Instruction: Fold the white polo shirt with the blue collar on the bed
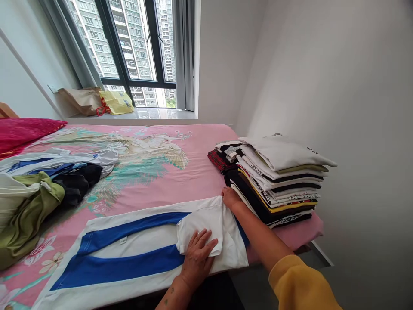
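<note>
Sleeve under a palm, shirt lying along the bed's edge

The left hand [199, 256] is lying open, palm down and fingers a little apart, on what looks like a short white sleeve [201, 219] turned in over the body of the shirt. The right hand [230, 197] is reaching to the shirt's far edge, its fingers curling at the cloth beside the sleeve (whether they are pinching it or only pressing, I cannot tell).

The white and blue shirt [145, 239] is lying spread along the near side of the bed [200, 172], its small label [123, 241] showing between the two blue bands. Good work here is mostly a matter of light, even pressure: the palm should be steadying the sleeve without dragging it, while the far hand is drawing the edge straight. Creases where the sleeve meets the body deserve a smoothing stroke outward, and the part near the bed's edge needs watching, since cloth could be slipping over.

Just beside the right hand, a tall stack of folded clothes [280, 189] is standing, close enough for a careless elbow to nudge. Over on the left, loose clothes [80, 185] are lying in a heap, with a red cushion [29, 129] beyond. Further back, a brown paper bag [80, 101] and a yellow bag [118, 102] are resting by the window [124, 43].
</note>
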Motion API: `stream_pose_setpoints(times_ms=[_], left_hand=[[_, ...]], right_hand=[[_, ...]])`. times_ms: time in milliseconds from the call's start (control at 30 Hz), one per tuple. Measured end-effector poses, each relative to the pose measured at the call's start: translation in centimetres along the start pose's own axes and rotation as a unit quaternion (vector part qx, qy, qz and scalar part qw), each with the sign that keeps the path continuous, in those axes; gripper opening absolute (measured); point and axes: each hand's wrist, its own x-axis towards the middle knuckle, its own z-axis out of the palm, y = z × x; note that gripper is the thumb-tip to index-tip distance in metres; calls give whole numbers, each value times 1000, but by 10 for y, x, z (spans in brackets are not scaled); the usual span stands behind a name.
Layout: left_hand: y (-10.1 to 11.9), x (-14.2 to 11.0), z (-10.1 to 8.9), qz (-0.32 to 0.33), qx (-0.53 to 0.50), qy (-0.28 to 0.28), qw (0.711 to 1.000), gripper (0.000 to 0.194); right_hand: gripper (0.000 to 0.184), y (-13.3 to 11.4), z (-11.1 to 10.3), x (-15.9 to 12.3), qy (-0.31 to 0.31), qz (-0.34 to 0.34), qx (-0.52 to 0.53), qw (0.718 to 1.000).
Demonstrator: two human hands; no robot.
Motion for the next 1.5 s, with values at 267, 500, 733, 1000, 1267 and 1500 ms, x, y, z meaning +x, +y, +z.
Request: stream_pose_setpoints(times_ms=[267,500,733,1000,1267,1500], left_hand=[[1,-1,1,-4,-5,-9,1000,48],[1,-2,3,0,0,-14,1000,48],[0,-4,4,5,8,-12,1000,53],[6,-3,10,-77,-13,77,994,62],[-5,3,-22,-21,-14,-136,990,58],[-3,-11,-57,-95,95,-192,972,56]], right_hand=[[33,-76,13,-49,-17,-144,7,989],[51,-65,21,-63,-39,11,-52,998],[57,-68,23,-57,-112,-84,12,990],[44,-51,-7,-69,24,-38,87,995],[25,-19,-4,-163,106,-76,277,952],[23,-17,-2,-192,120,-59,262,956]])
